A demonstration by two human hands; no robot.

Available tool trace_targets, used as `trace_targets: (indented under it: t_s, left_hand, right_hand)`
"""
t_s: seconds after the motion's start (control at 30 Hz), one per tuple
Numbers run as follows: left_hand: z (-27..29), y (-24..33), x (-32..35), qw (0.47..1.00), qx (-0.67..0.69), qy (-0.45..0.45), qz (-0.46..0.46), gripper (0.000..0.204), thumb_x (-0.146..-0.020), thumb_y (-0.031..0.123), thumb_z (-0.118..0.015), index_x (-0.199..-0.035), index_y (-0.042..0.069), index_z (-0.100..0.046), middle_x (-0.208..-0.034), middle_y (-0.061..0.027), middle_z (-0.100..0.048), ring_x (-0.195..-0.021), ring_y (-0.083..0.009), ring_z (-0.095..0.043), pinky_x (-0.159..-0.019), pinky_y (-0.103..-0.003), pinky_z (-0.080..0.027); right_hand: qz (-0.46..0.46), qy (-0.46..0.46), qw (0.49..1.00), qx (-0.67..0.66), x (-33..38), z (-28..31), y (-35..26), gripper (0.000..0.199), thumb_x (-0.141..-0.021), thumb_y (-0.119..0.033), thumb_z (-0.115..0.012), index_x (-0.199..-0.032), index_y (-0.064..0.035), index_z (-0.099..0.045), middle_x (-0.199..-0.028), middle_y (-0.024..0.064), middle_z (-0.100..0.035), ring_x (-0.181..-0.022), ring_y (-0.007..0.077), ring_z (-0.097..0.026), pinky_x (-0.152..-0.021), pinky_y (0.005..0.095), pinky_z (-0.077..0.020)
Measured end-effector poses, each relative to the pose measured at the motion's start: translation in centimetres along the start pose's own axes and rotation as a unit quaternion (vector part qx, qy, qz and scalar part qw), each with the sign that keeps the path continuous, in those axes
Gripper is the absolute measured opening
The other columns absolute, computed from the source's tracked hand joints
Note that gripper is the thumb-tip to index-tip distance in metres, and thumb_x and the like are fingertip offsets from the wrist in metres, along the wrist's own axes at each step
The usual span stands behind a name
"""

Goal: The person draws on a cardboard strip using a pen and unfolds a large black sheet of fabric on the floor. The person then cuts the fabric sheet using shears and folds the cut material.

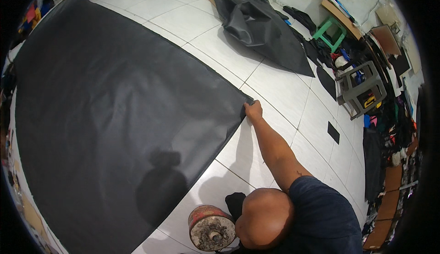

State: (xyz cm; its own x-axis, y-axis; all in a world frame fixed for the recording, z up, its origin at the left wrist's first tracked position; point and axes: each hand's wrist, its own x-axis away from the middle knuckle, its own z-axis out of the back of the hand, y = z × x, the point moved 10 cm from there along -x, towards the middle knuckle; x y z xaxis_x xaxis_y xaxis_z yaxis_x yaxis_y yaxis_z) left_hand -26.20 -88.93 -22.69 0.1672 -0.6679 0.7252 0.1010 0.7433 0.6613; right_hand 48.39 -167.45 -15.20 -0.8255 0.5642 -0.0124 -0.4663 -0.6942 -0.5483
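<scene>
A large black sheet of smooth, leather-like material lies spread over the white tiled floor, filling the left and middle of the view. Faint creases and a soft shine run across it. My right hand reaches out from the lower right and pinches the sheet's right corner between closed fingers. The arm is stretched, and the corner bends slightly where I grip it. My left hand is out of view.
A worn round drum-like object stands beside my bent knee. Crumpled black material lies at the far side. Along the right stand a green stool, a grey stool and piled scraps. A small black rectangle rests on the tiles.
</scene>
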Motion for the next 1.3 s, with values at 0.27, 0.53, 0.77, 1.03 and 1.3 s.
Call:
trace_targets:
  t_s: [0.27, 0.53, 0.77, 1.03, 1.3]
  left_hand:
    - [1.5, -0.6, -4.0, 0.998, -0.014, -0.062, 0.002, 0.022, -0.099, 0.026, -0.05, -0.098, 0.008, -0.062, -0.086, -0.0038, -0.058, -0.074, -0.015, -0.051, -0.059, -0.03, -0.041]
    - [3.5, 0.0, -8.4, 0.995, -0.015, -0.094, -0.04, 0.036, -0.094, 0.027, -0.052, -0.122, 0.006, -0.056, -0.116, -0.0064, -0.061, -0.103, -0.0194, -0.058, -0.083, -0.031, -0.045]
    - [0.8, -0.8, -7.0, 0.99, -0.069, -0.1, -0.065, 0.031, -0.092, 0.028, -0.053, -0.116, 0.009, -0.059, -0.113, -0.0022, -0.06, -0.098, -0.0138, -0.055, -0.075, -0.026, -0.044]
    - [1.0, -1.0, -4.5, 0.997, -0.039, -0.056, -0.037, 0.023, -0.091, 0.019, -0.059, -0.1, -0.002, -0.061, -0.089, -0.0098, -0.064, -0.075, -0.0194, -0.057, -0.065, -0.032, -0.047]
    - [4.3, -0.4, -4.8, 0.993, -0.026, -0.039, -0.104, 0.03, -0.088, 0.021, -0.063, -0.114, 0.005, -0.061, -0.106, -0.0041, -0.064, -0.089, -0.019, -0.061, -0.073, -0.028, -0.05]
  right_hand:
    - [0.004, -0.033, 0.999, 0.031, -1.8, -0.1, -0.3, 0.04, -0.084, -0.032, -0.065, -0.105, 0.0015, -0.062, -0.105, 0.0234, -0.066, -0.101, 0.0369, -0.063, -0.088, 0.0433, -0.0492]
    - [0.036, -0.087, 0.992, 0.087, -3.7, -0.9, -0.7, 0.031, -0.087, -0.028, -0.062, -0.1, -0.0011, -0.07, -0.098, 0.0189, -0.07, -0.097, 0.0319, -0.067, -0.086, 0.0405, -0.0509]
    - [0.073, -0.041, 0.993, 0.086, -4.9, 0.1, 1.6, 0.03, -0.081, -0.027, -0.071, -0.098, -0.0021, -0.07, -0.092, 0.0167, -0.071, -0.086, 0.0289, -0.069, -0.079, 0.0378, -0.0522]
    - [0.047, -0.056, 0.997, 0.013, -4.2, 0.9, 1.4, 0.027, -0.08, -0.026, -0.068, -0.095, -0.0036, -0.07, -0.089, 0.0151, -0.07, -0.086, 0.0286, -0.068, -0.078, 0.0375, -0.0522]
    - [-0.008, -0.114, 0.993, 0.011, -7.7, -4.3, 5.3, 0.024, -0.077, -0.023, -0.065, -0.088, -0.0028, -0.073, -0.085, 0.0197, -0.071, -0.085, 0.0321, -0.07, -0.079, 0.0402, -0.0532]
